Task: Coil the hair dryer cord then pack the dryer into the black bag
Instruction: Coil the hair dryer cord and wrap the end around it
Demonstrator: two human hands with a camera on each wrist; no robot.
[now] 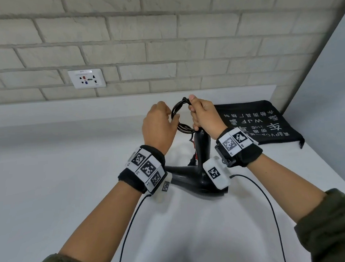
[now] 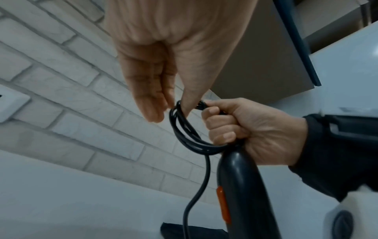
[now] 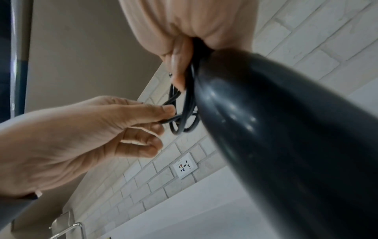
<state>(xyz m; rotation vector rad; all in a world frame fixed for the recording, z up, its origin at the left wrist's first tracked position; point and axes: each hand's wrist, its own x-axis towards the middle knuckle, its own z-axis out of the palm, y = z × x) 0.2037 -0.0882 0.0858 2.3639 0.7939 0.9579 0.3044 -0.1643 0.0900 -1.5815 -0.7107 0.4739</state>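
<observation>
Counter (image 1: 58,181) lies open leftward; black bag (image 1: 259,122) occupies right.

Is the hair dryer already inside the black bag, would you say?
No, the hair dryer stands outside on the counter, beside the flat black bag.

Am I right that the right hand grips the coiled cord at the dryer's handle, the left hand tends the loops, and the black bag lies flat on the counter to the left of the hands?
Not quite: the black bag lies to the right of the hands, as the head view shows. Right hand, coiled cord, dryer and left hand are as you say.
</observation>
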